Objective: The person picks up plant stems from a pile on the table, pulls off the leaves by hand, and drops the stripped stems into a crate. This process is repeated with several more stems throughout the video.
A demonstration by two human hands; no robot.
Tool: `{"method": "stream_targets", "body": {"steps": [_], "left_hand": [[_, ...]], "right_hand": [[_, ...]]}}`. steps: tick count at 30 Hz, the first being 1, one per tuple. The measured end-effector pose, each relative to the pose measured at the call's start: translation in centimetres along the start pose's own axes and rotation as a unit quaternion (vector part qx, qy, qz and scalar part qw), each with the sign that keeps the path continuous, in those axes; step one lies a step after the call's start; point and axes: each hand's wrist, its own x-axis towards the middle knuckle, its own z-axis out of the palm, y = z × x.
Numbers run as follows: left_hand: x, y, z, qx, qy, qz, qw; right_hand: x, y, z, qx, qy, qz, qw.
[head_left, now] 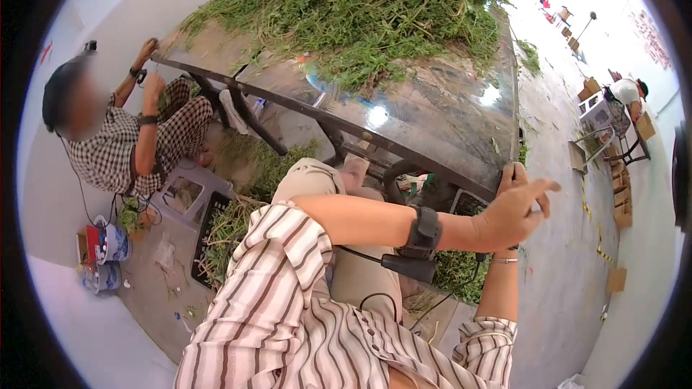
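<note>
My left arm reaches across my body to the right. My left hand [507, 217] is beside the near right corner of the table [432, 115], its fingers apart and pointing right, with nothing visible in them. My right forearm rises behind it, and my right hand [512, 172] is mostly hidden by the left one. Only some fingers seem to show above, close to the table corner; whether they hold anything I cannot make out. A large heap of green leafy stems [360, 11] covers the far part of the tabletop. A black strap device [422, 233] is around my left wrist.
At left a person in a checked shirt [108, 151] sits on a plastic stool [189, 191] at the table. Cut stems fill a black crate [209, 238] by my legs. Another person [626, 94] sits far right near cardboard boxes [621, 194]. Blue-and-white tubs [112, 245] stand lower left.
</note>
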Motion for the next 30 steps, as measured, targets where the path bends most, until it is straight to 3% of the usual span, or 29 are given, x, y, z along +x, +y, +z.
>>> {"method": "stream_targets", "body": {"steps": [2, 3, 5, 6, 8, 11, 14, 19, 20, 22, 30], "left_hand": [[0.1, 1.9, 1.3, 0.007, -0.016, 0.018, 1.0], [0.0, 3.1, 1.9, 0.012, -0.017, 0.016, 1.0], [0.3, 6.1, 3.0, -0.225, -0.035, -0.148, 0.962], [0.4, 7.4, 3.6, -0.223, -0.037, -0.146, 0.963], [0.4, 9.6, 4.8, -0.419, 0.014, -0.226, 0.879], [0.2, 9.8, 6.3, -0.484, 0.077, -0.227, 0.841], [0.4, 7.1, 4.8, -0.384, 0.095, -0.246, 0.885], [3.2, 4.1, -1.4, -0.381, 0.169, -0.189, 0.889], [3.9, 4.0, -2.7, -0.373, 0.194, -0.161, 0.893], [5.0, 2.9, -5.1, -0.349, 0.208, -0.141, 0.903], [6.0, -1.1, -15.3, -0.301, 0.319, -0.105, 0.893]], "right_hand": [[-0.1, -1.0, -1.5, -0.101, -0.034, 0.003, 0.994], [0.8, -2.5, -2.9, 0.079, -0.033, 0.11, 0.99], [0.6, 0.0, -0.1, 0.13, 0.009, 0.081, 0.988], [1.3, -1.7, -1.2, 0.174, 0.052, 0.05, 0.982], [0.8, 0.2, 0.9, 0.181, 0.063, 0.045, 0.98], [0.8, 0.4, 0.7, 0.197, 0.08, 0.035, 0.976], [0.7, 1.4, 1.4, 0.24, 0.09, 0.035, 0.966], [0.5, 0.7, 1.9, 0.39, 0.112, 0.048, 0.913], [0.5, 0.7, 1.8, 0.387, 0.116, 0.047, 0.914], [0.4, 0.9, 1.2, 0.173, 0.052, 0.065, 0.981], [1.3, 0.1, -0.6, 0.148, -0.039, 0.067, 0.986]]}}
